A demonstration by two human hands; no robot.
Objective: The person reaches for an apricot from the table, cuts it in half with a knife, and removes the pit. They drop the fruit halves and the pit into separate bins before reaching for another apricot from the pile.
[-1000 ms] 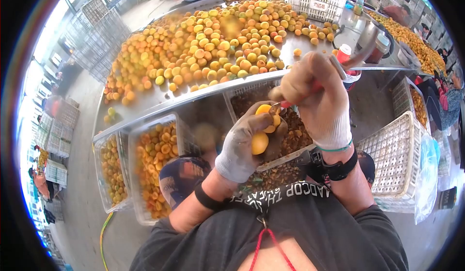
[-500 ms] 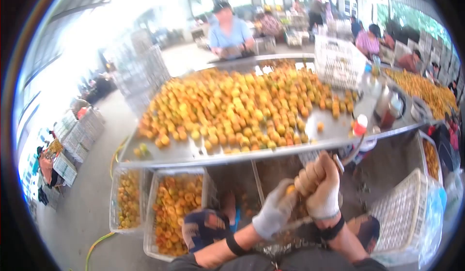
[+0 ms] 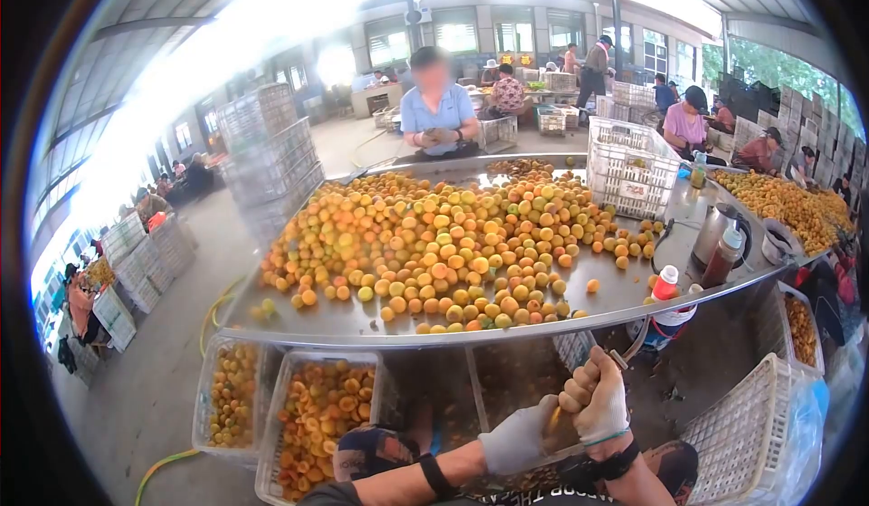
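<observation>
My left hand [image 3: 519,437], in a whitish glove, is closed around something orange, perhaps a fruit, mostly hidden by its fingers. Touching it on the right, my right hand [image 3: 597,397] wears a white glove with tan fingertips and is wrapped round a tool whose metal end [image 3: 619,359] sticks out above the fist. Both hands are just below the near edge of a metal table [image 3: 299,320], which bears a heap of orange fruits [image 3: 434,243]. Below left, a white crate [image 3: 294,361] holds opened fruit halves [image 3: 326,415].
Another crate of fruit [image 3: 233,393] stands at far left. An empty white crate [image 3: 742,429] leans at lower right. A white basket [image 3: 634,167], a red-capped bottle [image 3: 666,281] and a metal kettle [image 3: 715,234] stand on the table. A person in blue [image 3: 441,112] sits across it.
The view has tilted up, so the table and fruit appear lower. My hands remain together below the table edge and sit lower in view.
</observation>
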